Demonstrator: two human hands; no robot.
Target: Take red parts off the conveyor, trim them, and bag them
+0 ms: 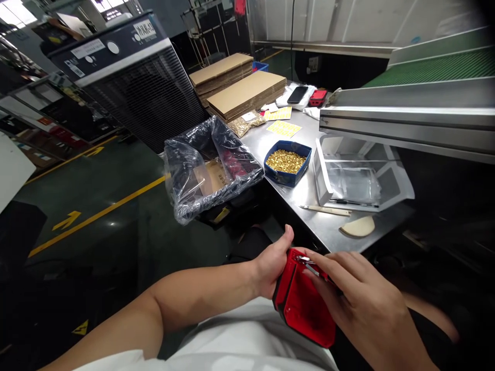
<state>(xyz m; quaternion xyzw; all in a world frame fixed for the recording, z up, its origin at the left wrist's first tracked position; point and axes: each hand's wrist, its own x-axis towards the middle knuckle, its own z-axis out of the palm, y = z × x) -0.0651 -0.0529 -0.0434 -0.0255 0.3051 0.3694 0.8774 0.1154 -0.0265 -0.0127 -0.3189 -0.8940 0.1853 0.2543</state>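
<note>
Low in front of my body, my left hand (271,268) grips the far left side of a red box with black edging (305,309), its thumb pointing up. My right hand (367,299) reaches over the box from the right. Its fingers pinch at the top corner around a small shiny metal piece (307,263), whose exact kind is unclear. The fingers partly cover that piece and the box's right side. On the steel table (309,229) beyond stands a blue bin (286,178) of small gold-coloured metal parts (286,161).
A grey bin (325,180) holds clear plastic bags. Near it lie a thin pale tool (328,210) and a cream half-round pad (358,226). A plastic-lined bin (181,201) stands left, flat cardboard stacks (247,93) behind. A green conveyor (436,67) overhangs the right.
</note>
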